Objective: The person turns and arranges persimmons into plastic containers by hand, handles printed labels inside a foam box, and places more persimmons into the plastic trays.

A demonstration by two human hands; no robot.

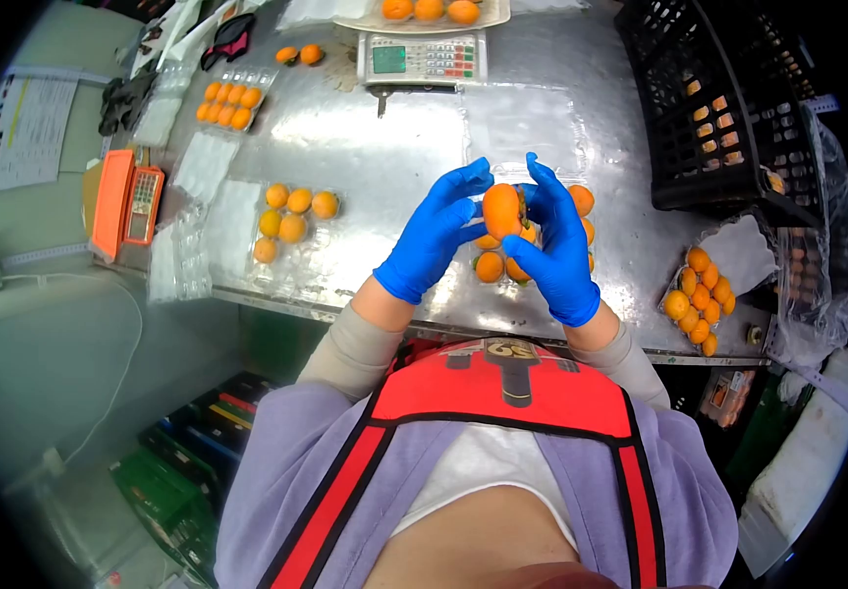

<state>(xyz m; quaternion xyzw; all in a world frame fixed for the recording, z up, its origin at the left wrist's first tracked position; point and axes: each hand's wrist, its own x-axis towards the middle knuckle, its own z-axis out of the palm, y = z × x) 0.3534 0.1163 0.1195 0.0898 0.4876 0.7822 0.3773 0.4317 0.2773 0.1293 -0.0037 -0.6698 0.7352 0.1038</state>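
Blue gloves cover both my hands. My right hand grips an orange fruit with a green stem end, its thumb below and its fingers behind. To the left of that fruit, my left hand has its fingers curved and apart, fingertips close to the fruit's side; whether they touch it I cannot tell. Beneath my hands, several more orange fruits sit in a clear plastic tray, partly hidden by my right hand.
A black crate stands at the right, near a filled tray. Behind is a weighing scale. Left are a part-filled tray, a fuller tray, loose fruits and an orange scale.
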